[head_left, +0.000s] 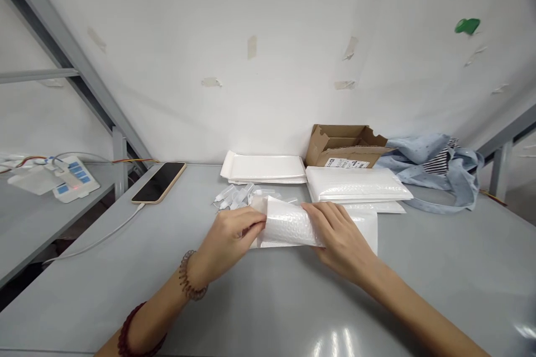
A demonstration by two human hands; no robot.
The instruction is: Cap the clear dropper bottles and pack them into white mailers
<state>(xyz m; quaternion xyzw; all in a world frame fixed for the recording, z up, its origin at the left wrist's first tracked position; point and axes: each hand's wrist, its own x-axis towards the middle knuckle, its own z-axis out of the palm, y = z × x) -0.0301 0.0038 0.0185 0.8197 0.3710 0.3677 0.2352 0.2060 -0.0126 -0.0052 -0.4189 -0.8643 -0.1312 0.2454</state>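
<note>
A white bubble mailer (pixel 288 225) lies across the middle of the grey table, between both hands. My left hand (pixel 234 234) pinches its left end, at the flap, with thumb and fingers pressed together. On the right part of the mailer, my right hand (pixel 337 234) grips with bent fingers. Just behind the left hand are several small clear plastic bottles (pixel 238 195), partly hidden by the mailer. A stack of white bubble mailers (pixel 358 184) lies behind the right hand, and flatter white mailers (pixel 268 168) rest near the wall.
An open cardboard box (pixel 345 145) stands by the wall, with a light blue cloth (pixel 439 170) to its right. On the left lie a phone (pixel 159 183) with a white cable (pixel 104 242) and a white-and-blue device (pixel 75 178) on a side table. Metal frame posts flank the table.
</note>
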